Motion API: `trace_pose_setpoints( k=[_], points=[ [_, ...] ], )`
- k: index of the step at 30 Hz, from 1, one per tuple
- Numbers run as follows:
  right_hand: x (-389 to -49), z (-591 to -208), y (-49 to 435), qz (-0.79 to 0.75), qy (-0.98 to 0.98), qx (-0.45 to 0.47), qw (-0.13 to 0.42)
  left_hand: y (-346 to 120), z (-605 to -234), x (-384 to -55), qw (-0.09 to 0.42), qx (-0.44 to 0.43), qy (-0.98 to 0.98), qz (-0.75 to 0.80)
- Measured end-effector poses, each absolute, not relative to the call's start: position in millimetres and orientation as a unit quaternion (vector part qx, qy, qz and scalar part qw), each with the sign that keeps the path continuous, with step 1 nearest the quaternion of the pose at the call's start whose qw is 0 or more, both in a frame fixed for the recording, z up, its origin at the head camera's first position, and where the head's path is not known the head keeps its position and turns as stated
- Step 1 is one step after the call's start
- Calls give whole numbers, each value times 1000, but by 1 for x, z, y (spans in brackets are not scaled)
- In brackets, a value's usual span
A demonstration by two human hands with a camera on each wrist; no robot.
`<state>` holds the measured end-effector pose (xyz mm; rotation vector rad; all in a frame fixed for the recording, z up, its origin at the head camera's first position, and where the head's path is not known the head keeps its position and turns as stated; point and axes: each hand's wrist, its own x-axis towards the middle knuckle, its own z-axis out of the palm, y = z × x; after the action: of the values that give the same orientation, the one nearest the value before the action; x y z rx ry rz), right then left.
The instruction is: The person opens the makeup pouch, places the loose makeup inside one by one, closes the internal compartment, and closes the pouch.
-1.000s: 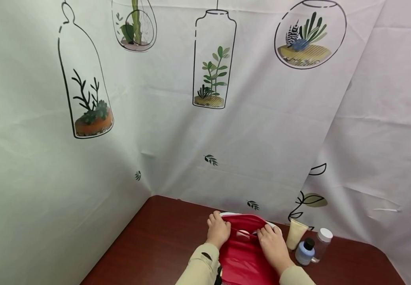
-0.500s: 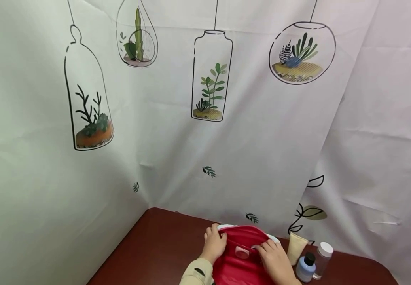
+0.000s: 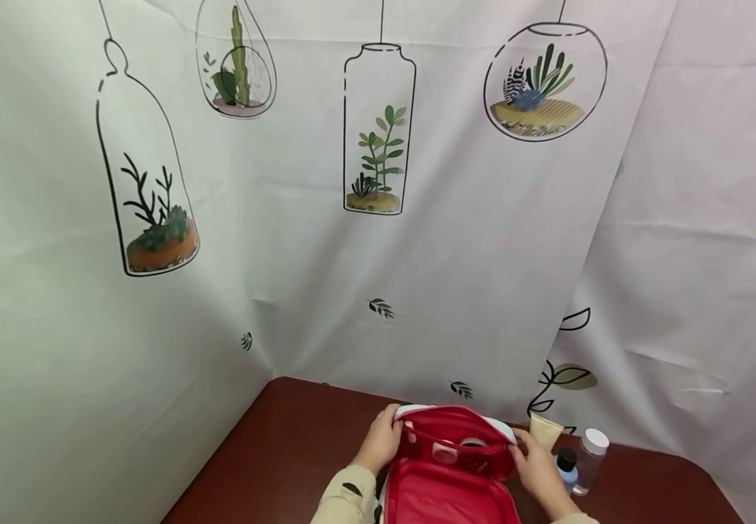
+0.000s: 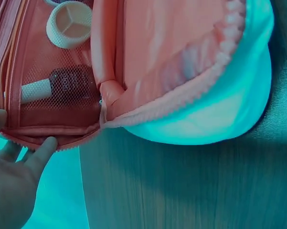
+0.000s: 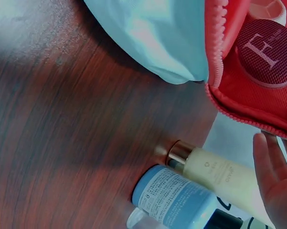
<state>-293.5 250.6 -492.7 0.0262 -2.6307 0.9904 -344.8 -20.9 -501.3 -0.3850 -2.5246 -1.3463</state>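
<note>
A cosmetic bag (image 3: 450, 495) with red lining and a white outside lies unzipped, its lid raised at the back. My left hand (image 3: 380, 440) grips the lid's left edge, thumb and fingers at the zip in the left wrist view. On the opposite edge, my right hand (image 3: 538, 466) holds the lid by its zip rim. Behind the lid's mesh show a round white container (image 4: 70, 24) and a small bottle (image 4: 57, 88) with a pale cap. A dark round compact (image 5: 267, 52) marked with an F sits in the mesh too.
Right of the bag stand a cream tube (image 3: 546, 431), a blue bottle (image 3: 567, 477) with a black cap and a clear bottle (image 3: 589, 466) with a white cap. The brown table (image 3: 273, 451) meets a printed cloth backdrop (image 3: 312, 291) behind.
My right hand has left the mesh pocket's opening and moved right to the lid's edge. The lid now spreads wider, and the round compact shows in the pocket. My left hand keeps the left edge.
</note>
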Motion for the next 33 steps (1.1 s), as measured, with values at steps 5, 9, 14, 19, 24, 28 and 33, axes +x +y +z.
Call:
trace_pose_setpoints(
  k=[5, 9, 14, 19, 24, 28, 33],
  points=[
    [-294, -493, 251, 347, -920, 14, 182, -18, -500, -344, 146, -102, -876, -449],
    [-296, -493, 252, 359, -917, 11, 176, -11, -499, -343, 158, -65, -884, -436],
    [-298, -493, 253, 376, -910, 11, 175, 2, -491, -340, 265, -39, -866, -423],
    [-300, -491, 257, 422, -894, 5, 149, 27, -477, -331, 357, -143, -844, -373],
    [-299, -491, 260, 529, -842, -23, 104, 64, -472, -314, 190, -226, -908, -295],
    [-300, -491, 261, 574, -814, -36, 80, 90, -478, -305, 78, -229, -937, -253],
    [-302, -491, 260, 587, -806, -37, 66, 113, -484, -301, 81, -184, -940, -276]
  ],
)
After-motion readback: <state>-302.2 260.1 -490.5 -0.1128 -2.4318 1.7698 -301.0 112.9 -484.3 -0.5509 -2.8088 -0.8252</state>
